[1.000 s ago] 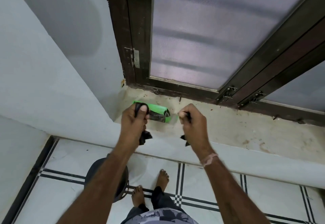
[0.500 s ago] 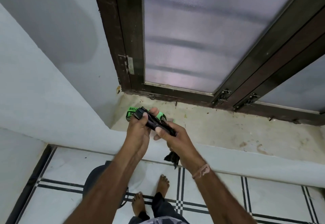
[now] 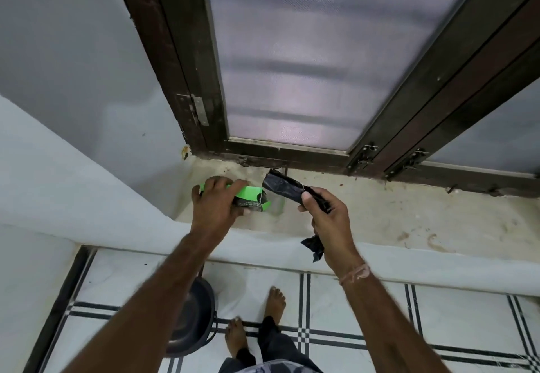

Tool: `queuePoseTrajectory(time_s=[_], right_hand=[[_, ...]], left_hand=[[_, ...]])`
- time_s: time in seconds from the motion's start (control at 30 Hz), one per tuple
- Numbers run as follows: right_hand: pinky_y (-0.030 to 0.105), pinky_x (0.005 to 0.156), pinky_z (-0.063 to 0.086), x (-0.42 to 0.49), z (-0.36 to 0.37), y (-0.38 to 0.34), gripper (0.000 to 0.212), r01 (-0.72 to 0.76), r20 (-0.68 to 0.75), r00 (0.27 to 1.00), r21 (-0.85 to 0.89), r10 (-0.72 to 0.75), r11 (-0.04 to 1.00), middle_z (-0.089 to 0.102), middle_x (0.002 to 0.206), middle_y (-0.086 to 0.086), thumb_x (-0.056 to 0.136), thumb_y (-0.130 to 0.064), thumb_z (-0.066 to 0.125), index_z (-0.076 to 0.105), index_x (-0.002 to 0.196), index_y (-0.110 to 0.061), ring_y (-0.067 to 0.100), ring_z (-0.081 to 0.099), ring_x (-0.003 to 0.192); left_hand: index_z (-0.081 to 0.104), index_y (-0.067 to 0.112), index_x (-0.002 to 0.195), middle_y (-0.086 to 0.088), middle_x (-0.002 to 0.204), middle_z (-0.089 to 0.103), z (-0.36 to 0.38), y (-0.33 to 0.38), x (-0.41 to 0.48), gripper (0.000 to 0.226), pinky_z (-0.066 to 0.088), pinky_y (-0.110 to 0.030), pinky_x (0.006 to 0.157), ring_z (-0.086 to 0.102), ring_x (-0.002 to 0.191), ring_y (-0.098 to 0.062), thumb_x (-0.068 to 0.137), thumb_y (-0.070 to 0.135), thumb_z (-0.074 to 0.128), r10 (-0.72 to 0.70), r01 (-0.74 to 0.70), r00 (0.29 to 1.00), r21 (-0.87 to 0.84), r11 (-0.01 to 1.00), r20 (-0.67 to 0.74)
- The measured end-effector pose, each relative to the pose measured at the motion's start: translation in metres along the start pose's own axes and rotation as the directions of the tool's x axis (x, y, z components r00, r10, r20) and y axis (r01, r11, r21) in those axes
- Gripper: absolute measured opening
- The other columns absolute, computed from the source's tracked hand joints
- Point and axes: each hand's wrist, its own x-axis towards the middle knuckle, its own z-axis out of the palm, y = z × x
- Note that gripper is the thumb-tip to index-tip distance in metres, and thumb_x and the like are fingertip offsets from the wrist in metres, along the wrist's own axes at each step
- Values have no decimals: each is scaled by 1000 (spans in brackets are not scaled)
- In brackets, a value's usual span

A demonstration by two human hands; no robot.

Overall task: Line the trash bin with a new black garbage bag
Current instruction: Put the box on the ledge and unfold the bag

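Garbage bag: a single black garbage bag (image 3: 287, 189), tightly folded into a narrow strip, held up above the window sill, apart from its pack; one crumpled end (image 3: 314, 248) hangs below the palm.
Right hand: the right hand (image 3: 328, 220) has its fingers (image 3: 306, 198) clamped around the middle of the folded bag, thumb on top, probably to keep it clear of the pack so it can be shaken open.
Bag pack: a green-wrapped pack of bags (image 3: 252, 197) lies on the sill, just left of the held bag and not touching it.
Left hand: the left hand (image 3: 217, 206) presses down on the pack, fingers curled over its far edge, seemingly parking it on the sill to free the hand.
Sill: a stained pale window sill (image 3: 394, 214) below a dark wooden frame (image 3: 181, 80) with frosted panes serves as a storage ledge.
Trash bin: a dark round trash bin (image 3: 190, 323) stands on the tiled floor (image 3: 336, 293) beside the person's bare feet, partly hidden by the left forearm; no liner is visible in it.
Stage: judged early, with the bag yet to be unfolded and fitted.
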Motion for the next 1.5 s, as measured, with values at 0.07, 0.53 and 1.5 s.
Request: queuePoseTrajectory(time_s=[0.07, 0.53, 1.5], right_hand=[[21, 63, 50, 3, -1, 3, 16, 21, -25, 999, -51, -22, 998, 76, 90, 4, 97, -27, 71, 75, 111, -22, 3, 67, 69], [35, 82, 57, 9, -13, -16, 20, 300, 151, 953, -352, -263, 887, 77, 100, -16, 92, -17, 74, 79, 109, -27, 3, 70, 91], [17, 67, 36, 5, 4, -31, 20, 55, 240, 971, -273, 13, 961, 73, 96, 5, 106, -18, 54, 69, 119, -12, -9, 55, 59]], left_hand=[[59, 34, 137, 0, 131, 61, -5, 0, 3, 60, 40, -52, 102, 46, 128, -29, 81, 45, 78, -19, 15, 999, -107, 994, -30], [60, 33, 134, 0, 124, 61, -22, -6, 9, 59, 42, -47, 91, 46, 119, -28, 80, 48, 80, 16, -38, 992, -180, 983, -123], [61, 35, 135, 6, 122, 61, -11, 2, -16, 59, 39, -37, 86, 46, 117, -22, 81, 49, 79, 27, -60, 992, -282, 957, -122]])
